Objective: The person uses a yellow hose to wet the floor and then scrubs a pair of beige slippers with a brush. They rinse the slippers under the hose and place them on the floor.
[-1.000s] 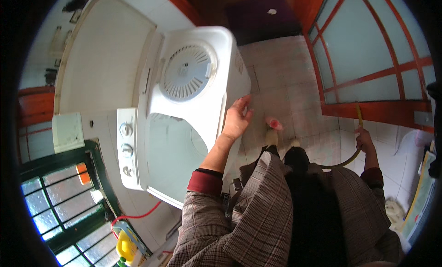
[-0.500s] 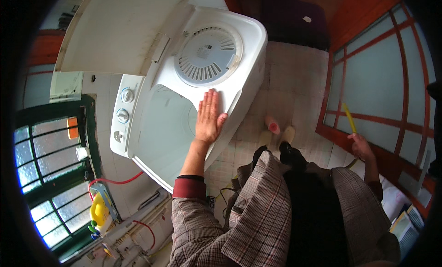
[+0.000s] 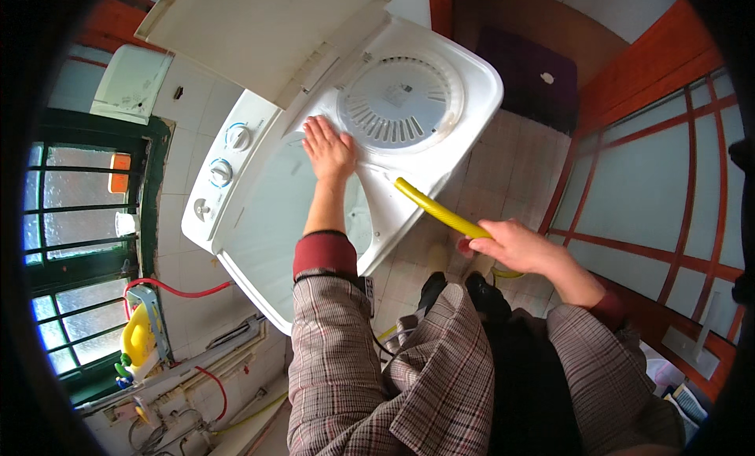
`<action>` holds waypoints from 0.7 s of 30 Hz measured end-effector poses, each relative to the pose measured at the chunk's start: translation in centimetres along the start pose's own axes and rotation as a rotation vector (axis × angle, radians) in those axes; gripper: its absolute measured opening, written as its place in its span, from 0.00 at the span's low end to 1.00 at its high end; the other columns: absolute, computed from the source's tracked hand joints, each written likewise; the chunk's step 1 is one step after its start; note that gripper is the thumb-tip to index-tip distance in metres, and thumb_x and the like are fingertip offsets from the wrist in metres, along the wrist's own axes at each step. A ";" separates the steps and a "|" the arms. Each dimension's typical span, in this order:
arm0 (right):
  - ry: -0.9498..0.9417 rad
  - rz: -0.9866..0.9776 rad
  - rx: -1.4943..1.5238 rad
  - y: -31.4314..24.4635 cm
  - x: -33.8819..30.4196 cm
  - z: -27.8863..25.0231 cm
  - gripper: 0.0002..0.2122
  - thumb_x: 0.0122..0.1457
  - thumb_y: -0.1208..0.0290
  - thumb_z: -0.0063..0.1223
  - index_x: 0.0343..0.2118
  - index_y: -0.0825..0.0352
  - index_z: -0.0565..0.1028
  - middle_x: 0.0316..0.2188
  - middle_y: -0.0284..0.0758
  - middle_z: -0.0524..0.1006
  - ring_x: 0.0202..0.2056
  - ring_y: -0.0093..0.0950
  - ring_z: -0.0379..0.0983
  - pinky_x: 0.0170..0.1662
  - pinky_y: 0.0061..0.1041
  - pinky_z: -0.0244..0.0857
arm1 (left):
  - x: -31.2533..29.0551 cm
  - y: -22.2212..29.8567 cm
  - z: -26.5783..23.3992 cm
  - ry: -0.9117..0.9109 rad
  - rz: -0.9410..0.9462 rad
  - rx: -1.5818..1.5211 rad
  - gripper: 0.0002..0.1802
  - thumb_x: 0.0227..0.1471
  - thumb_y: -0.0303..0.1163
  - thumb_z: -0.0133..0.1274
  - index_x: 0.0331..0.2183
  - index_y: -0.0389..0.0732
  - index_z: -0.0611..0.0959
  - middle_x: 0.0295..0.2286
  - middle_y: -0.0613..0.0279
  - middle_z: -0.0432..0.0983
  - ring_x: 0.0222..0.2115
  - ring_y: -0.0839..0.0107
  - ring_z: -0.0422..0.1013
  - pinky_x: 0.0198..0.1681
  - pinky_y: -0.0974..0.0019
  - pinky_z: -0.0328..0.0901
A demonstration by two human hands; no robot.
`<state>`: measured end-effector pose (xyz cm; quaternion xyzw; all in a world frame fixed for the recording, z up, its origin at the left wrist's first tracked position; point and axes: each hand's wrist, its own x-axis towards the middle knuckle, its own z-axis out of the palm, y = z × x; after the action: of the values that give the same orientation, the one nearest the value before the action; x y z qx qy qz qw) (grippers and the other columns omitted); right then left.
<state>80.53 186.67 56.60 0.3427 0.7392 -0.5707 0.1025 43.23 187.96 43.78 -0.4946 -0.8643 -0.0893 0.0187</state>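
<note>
My left hand (image 3: 330,151) lies flat, fingers stretched, on the white top of a twin-tub washing machine (image 3: 477,79), between the open wash tub (image 3: 271,220) and the round slotted spin lid (image 3: 397,102). In my right hand (image 3: 515,245) is a yellow hose (image 3: 440,210), gripped near its end. Its free end points left, over or against the machine's near right edge; I cannot tell whether they touch. Behind the tubs the raised cover (image 3: 267,31) stands up. Knobs (image 3: 221,171) sit on the control panel at the left.
A barred window (image 3: 86,204) with a green frame is at the left, a yellow bottle (image 3: 138,334) beneath it. A red hose (image 3: 181,291) runs along the wall. At the right stands a red-framed glass door (image 3: 629,181). A dark purple box-like thing (image 3: 527,79) is at the back.
My right hand has brought the yellow hose from beside the door leftward to the machine. My left hand has slid left and back across the top. The view has shifted.
</note>
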 end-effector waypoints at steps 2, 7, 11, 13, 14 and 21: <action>0.014 -0.016 0.002 -1.6 1.1 1.2 0.19 0.62 0.54 0.46 0.34 0.71 0.69 0.21 0.46 0.73 0.24 0.41 0.73 0.29 0.36 0.64 | 0.4 -0.6 -0.4 0.098 -0.024 -0.076 0.38 0.53 0.42 0.40 0.60 0.31 0.54 0.62 0.43 0.44 0.64 0.49 0.39 0.64 0.47 0.38; 0.043 0.073 0.015 -4.0 2.4 3.0 0.20 0.62 0.53 0.46 0.34 0.71 0.69 0.24 0.48 0.75 0.29 0.44 0.75 0.31 0.38 0.66 | -0.6 -0.4 -0.3 -0.114 0.040 0.008 0.38 0.51 0.41 0.41 0.60 0.33 0.55 0.62 0.45 0.45 0.63 0.50 0.40 0.63 0.46 0.39; -0.037 0.069 -0.062 -5.4 3.2 4.0 0.20 0.62 0.53 0.45 0.35 0.71 0.68 0.23 0.48 0.74 0.28 0.44 0.74 0.31 0.37 0.66 | 3.4 -1.4 -0.4 0.117 0.067 -0.010 0.35 0.51 0.40 0.41 0.59 0.36 0.59 0.61 0.51 0.50 0.63 0.53 0.43 0.62 0.42 0.40; 0.033 0.097 -0.019 -5.6 3.5 4.2 0.19 0.63 0.55 0.45 0.42 0.68 0.72 0.24 0.41 0.75 0.28 0.34 0.73 0.33 0.32 0.65 | 4.0 -1.7 -0.3 0.056 0.063 -0.015 0.34 0.51 0.40 0.41 0.59 0.36 0.60 0.60 0.51 0.51 0.63 0.53 0.44 0.62 0.43 0.40; 0.066 0.129 0.029 -5.4 3.4 3.9 0.19 0.63 0.55 0.45 0.42 0.69 0.72 0.24 0.40 0.75 0.28 0.33 0.74 0.33 0.31 0.65 | 3.5 -1.6 -0.3 -0.018 0.057 -0.016 0.35 0.51 0.39 0.42 0.58 0.34 0.60 0.60 0.48 0.50 0.62 0.51 0.44 0.63 0.44 0.40; 0.131 0.135 -0.031 -3.1 1.9 2.1 0.18 0.63 0.55 0.45 0.40 0.69 0.71 0.24 0.38 0.75 0.27 0.28 0.72 0.33 0.30 0.66 | -9.8 1.4 -2.6 -0.060 0.398 -0.280 0.44 0.50 0.46 0.48 0.60 0.29 0.53 0.60 0.35 0.43 0.62 0.41 0.40 0.63 0.43 0.38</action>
<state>76.68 185.09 57.32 0.4269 0.7282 -0.5272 0.0974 49.32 179.86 45.31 -0.6552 -0.7293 -0.1881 -0.0585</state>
